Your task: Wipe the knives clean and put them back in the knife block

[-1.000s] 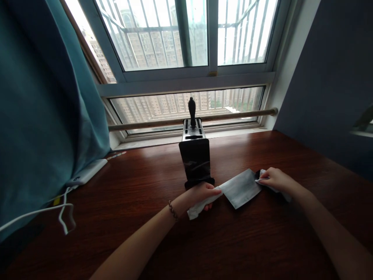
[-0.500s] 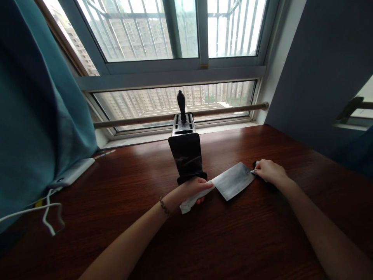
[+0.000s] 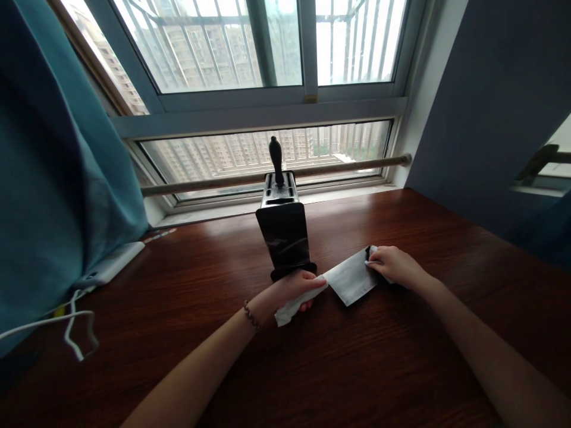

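Note:
A broad metal cleaver blade (image 3: pixel 350 280) is held just above or on the table in front of me; which of the two I cannot tell. My left hand (image 3: pixel 298 288) is closed on the handle end of the cleaver, with a crumpled white tissue (image 3: pixel 288 312) in the same grip; the handle itself is hidden. Over the far right end of the blade, my right hand (image 3: pixel 397 266) pinches a black and white cloth (image 3: pixel 371 252) against the metal.
Behind my left hand stands a knife block (image 3: pixel 283 235) with a black front and a dark-handled knife (image 3: pixel 276 160) upright in it. A white power strip (image 3: pixel 113 264) with cables lies left, beside the blue curtain (image 3: pixel 102 166). A barred window (image 3: pixel 267 110) rises behind the wooden table (image 3: pixel 200 285).
My right hand has slid left along the blade with the cloth, from beyond its right end to over it. My left hand keeps its place on the cleaver.

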Demonstrator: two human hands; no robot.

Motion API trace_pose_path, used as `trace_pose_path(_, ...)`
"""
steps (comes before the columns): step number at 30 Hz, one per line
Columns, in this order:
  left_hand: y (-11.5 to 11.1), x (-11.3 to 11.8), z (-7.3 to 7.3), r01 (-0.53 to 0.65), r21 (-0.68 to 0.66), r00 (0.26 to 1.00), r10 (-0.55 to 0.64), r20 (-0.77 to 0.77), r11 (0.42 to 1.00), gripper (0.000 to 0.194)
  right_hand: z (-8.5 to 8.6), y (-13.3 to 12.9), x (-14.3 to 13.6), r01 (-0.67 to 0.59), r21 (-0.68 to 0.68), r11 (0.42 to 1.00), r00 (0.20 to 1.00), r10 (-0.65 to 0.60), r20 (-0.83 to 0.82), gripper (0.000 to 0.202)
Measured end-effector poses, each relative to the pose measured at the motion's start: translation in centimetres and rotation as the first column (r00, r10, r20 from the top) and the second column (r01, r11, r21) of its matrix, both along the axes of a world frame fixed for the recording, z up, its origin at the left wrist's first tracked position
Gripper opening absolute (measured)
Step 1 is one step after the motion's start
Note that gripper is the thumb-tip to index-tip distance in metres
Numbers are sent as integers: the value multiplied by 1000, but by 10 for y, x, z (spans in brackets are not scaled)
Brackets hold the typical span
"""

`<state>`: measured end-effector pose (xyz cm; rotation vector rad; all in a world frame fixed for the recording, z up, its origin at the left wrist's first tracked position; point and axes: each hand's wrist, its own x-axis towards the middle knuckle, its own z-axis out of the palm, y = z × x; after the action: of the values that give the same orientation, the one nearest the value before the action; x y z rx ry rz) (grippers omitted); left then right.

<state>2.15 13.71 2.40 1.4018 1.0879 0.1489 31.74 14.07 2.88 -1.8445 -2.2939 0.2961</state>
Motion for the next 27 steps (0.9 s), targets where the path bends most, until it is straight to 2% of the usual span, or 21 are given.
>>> trace_pose_path(4, 2, -1, -4, 10, -26, 1000, -10, 30, 1000, 48, 2, 2, 9, 247, 1, 969, 960, -245, 136, 21)
trace_pose_path(7, 2, -1, -4, 6, -18, 1000, -6, 13, 1000, 47, 4, 4, 17, 325, -34, 945, 933, -315, 172, 24)
trace_pose_path(12, 1, -1, -1, 33, -13, 999, -32, 28, 999, 43, 4, 5, 19, 335, -34, 942, 931, -325, 169, 24)
trace_pose_path(27, 1, -1, -3, -8, -20, 999, 9, 32, 1000, 44, -2, 8, 23, 302, -37, 952, 946, -295, 134, 24)
